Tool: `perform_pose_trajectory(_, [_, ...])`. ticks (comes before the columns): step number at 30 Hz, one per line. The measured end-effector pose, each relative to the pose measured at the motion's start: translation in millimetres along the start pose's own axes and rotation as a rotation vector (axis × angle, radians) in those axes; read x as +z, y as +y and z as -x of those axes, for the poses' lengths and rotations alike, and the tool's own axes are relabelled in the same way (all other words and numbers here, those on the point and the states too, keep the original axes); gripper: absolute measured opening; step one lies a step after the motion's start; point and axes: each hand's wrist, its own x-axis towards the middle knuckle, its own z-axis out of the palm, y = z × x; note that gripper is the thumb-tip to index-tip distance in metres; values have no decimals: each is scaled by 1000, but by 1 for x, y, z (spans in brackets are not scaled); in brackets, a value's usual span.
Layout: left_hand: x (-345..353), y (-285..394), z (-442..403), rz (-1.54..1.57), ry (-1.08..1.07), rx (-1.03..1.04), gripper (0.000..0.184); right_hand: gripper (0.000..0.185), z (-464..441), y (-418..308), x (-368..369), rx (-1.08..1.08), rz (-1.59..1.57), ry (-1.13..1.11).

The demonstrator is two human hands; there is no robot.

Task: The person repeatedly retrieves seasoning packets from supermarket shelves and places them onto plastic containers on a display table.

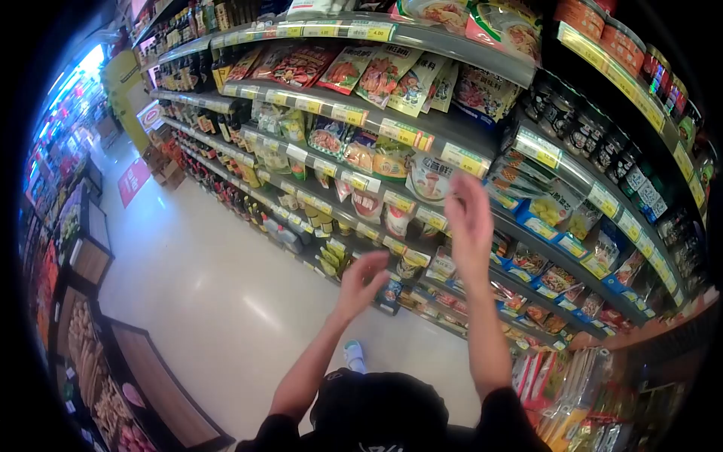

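My right hand [470, 215] is raised in front of the shelves, its fingers stretched upward and a little curved, with nothing visible in it. Just behind its fingertips stands a white packet [429, 179] with a picture of food on it; whether the fingers touch it I cannot tell. Lower and to the left, my left hand [363, 285] hangs in the air with fingers extended and thumb apart, holding nothing. Beyond it are a red-and-white packet [367, 205] and a white pouch [397, 221] on a lower shelf.
Shelves with price-tag rails [331, 113] curve around the front and right. Seasoning packets [350, 69] fill the upper rows, and dark-lidded jars [584, 135] stand at right. Across the floor [218, 294] is a wooden produce stand [162, 377]. Hanging packets [561, 392] are at lower right.
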Motion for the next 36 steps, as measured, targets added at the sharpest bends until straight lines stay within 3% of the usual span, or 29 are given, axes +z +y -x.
perform_pose_trajectory(3, [-3, 50, -82, 4, -81, 240, 26, 52, -89, 12, 14, -168, 13, 91])
perform_pose_trajectory(5, [4, 92, -127, -19, -123, 236, 25, 59, -132, 24, 15, -170, 58, 245])
perform_pose_trajectory(7, [23, 103, -180, 129, -118, 436, 25, 66, -177, 56, -7, -117, 203, 346])
perform_pose_trajectory(11, [53, 133, -260, 138, -198, 497, 30, 82, -212, 51, -16, 120, 363, 522])
perform_pose_trajectory(12, [60, 133, -277, 125, -209, 532, 31, 92, -221, 61, -24, 90, 390, 502])
perform_pose_trajectory(19, [81, 112, -332, -163, -156, 420, 45, 101, -231, 72, -25, 148, 665, 658])
perform_pose_trajectory(21, [81, 123, -324, -163, -153, 364, 50, 102, -230, 63, -15, 321, 656, 678])
perform_pose_trajectory(26, [79, 129, -321, -272, -164, 265, 70, 91, -229, 58, -9, 272, 548, 727])
perform_pose_trajectory(29, [72, 133, -324, -276, -231, 120, 69, 82, -231, 74, -14, 157, 681, 714])
perform_pose_trajectory(30, [71, 132, -336, -201, -218, 133, 74, 69, -233, 80, -23, 35, 609, 539])
perform_pose_trajectory(31, [73, 127, -345, -126, -213, 143, 78, 54, -236, 90, -27, 33, 695, 531])
perform_pose_trajectory(33, [80, 106, -348, 40, -208, 115, 88, 43, -219, 55, -4, 83, 790, 531])
perform_pose_trajectory(36, [78, 103, -350, 208, -218, 147, 77, 36, -219, 54, -5, -16, 924, 571])
